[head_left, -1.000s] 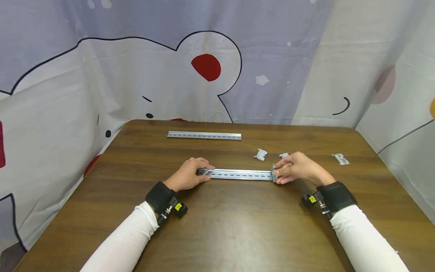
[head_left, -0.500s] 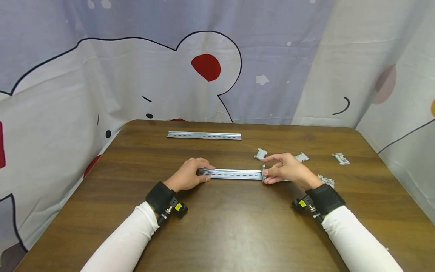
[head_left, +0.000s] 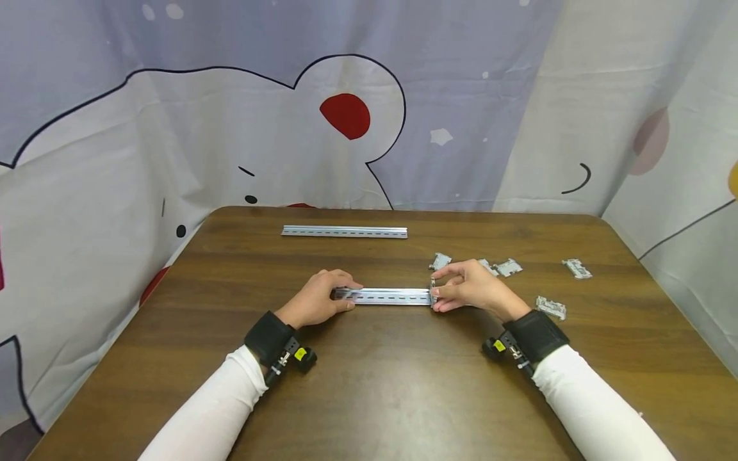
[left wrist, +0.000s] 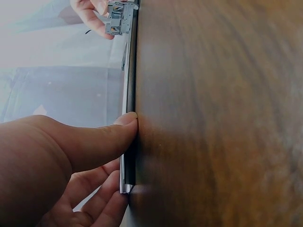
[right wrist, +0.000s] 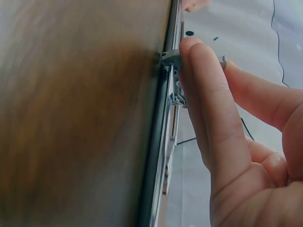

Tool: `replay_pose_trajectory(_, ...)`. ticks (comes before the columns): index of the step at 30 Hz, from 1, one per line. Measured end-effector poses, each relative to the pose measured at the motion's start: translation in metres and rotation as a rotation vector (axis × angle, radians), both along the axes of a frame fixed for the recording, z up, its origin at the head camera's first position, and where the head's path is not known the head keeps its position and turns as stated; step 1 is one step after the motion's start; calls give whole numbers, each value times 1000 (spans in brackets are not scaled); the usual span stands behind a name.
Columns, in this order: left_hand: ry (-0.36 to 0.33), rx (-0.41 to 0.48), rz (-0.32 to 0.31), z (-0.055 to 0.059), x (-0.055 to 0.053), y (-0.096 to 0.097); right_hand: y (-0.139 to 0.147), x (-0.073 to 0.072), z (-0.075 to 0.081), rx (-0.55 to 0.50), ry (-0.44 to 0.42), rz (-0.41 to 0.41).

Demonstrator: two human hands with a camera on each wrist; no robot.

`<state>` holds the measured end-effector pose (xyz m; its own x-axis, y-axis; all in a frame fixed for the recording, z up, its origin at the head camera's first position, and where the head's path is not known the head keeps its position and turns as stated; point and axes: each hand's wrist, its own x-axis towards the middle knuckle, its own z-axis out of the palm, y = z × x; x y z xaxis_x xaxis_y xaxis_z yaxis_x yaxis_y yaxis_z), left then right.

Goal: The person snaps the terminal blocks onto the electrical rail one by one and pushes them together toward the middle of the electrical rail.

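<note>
A slotted metal DIN rail (head_left: 392, 296) lies on the table. My left hand (head_left: 316, 299) pinches its left end, thumb on the near side and fingers on the far side, as the left wrist view shows. On the rail a grey terminal block (left wrist: 119, 19) stands upright, held between the thumb and fingers of my right hand (head_left: 475, 288). In the right wrist view the block (right wrist: 178, 92) sits across the rail, partly covered by the fingers; whether it is clipped on I cannot tell. Past the block, the rail's right part is hidden behind my right hand in the head view.
A second DIN rail (head_left: 344, 232) lies farther back on the wooden table (head_left: 369, 397). Several loose terminal blocks lie flat around my right hand, one behind it (head_left: 441, 261), one at far right (head_left: 576, 269), one by the wrist (head_left: 550, 307). A printed curtain (head_left: 230, 141) hangs behind.
My right hand has moved left along the rail with the terminal block, uncovering loose blocks behind it. My left hand has stayed at the rail's left end.
</note>
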<state>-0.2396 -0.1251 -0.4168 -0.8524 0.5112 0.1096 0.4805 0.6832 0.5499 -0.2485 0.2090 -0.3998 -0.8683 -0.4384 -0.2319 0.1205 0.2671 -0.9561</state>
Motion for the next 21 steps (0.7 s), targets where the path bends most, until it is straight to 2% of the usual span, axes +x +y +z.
replay_pose_trajectory(21, 17, 6, -11, 0, 0, -1, -26, 0, -1, -29, -15, -4)
